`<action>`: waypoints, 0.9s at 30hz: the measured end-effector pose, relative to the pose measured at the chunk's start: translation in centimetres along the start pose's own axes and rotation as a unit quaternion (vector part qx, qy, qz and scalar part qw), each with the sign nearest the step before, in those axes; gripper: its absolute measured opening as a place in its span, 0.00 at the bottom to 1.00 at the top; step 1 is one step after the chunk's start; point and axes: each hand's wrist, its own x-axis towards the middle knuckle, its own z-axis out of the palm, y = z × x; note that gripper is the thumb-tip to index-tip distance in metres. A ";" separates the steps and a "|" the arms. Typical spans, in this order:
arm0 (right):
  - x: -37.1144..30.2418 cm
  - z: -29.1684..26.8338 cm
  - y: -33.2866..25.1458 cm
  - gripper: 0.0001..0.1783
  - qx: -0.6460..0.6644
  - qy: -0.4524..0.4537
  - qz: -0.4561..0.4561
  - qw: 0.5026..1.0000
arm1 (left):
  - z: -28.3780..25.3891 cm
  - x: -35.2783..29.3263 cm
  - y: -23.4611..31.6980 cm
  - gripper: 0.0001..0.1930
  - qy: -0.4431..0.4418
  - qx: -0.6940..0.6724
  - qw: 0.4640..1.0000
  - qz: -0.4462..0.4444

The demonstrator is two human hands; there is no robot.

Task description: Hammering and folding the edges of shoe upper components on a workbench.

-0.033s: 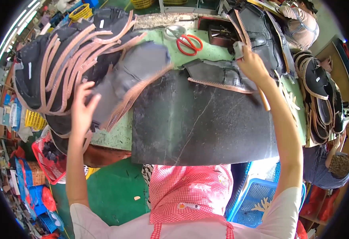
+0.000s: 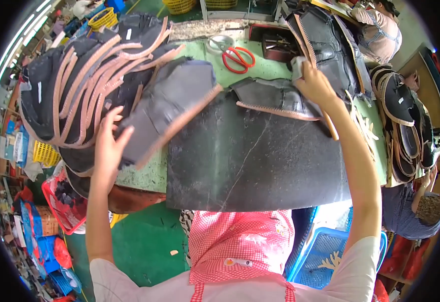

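The left hand (image 2: 107, 143) rests open on 1 upper (image 2: 164, 108) from the left stack (image 2: 74, 85), the right hand (image 2: 315, 83) grips a cloth (image 2: 297, 68) over another upper (image 2: 275, 98); many remain.

1. Small white label (image 2: 129, 33), oblong: on a dark shoe piece at the top of the fanned stack, left of the table.
2. Second white label (image 2: 39, 92), narrow and upright: on a dark piece at the stack's left edge.
3. Small white tag (image 2: 238, 262), oblong with a red mark: on the red-checked apron at the lower middle.
4. Blue packets or bags (image 2: 21, 148), soft-sided: crowded at the far left rim beside a yellow basket (image 2: 45, 153); too blurred to tell more.
5. Brown carton-like box (image 2: 44, 220): on the floor at lower left, among blue and red bundles.
6. No signs or screens in view.
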 end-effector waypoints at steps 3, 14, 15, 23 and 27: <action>-1.4 -0.1 0.7 0.16 0.080 -0.025 -0.023 0.996 | 1.2 -0.9 2.0 0.37 0.125 0.170 0.969 0.129; -15.5 -13.0 -6.0 0.20 0.327 -0.274 0.128 0.895 | 11.5 -1.5 17.8 0.41 -0.225 -0.097 0.878 0.410; -16.3 -13.2 -5.7 0.20 0.317 -0.288 0.127 0.895 | 11.9 -1.9 18.1 0.39 -0.282 -0.120 0.868 0.390; -22.0 -12.5 -2.1 0.31 0.471 -0.206 0.316 0.797 | 8.0 -1.3 10.2 0.50 -0.075 0.179 0.934 0.300; -21.9 -12.6 -1.8 0.30 0.482 -0.286 0.320 0.763 | 7.3 0.7 5.1 0.40 -0.060 0.170 0.955 0.235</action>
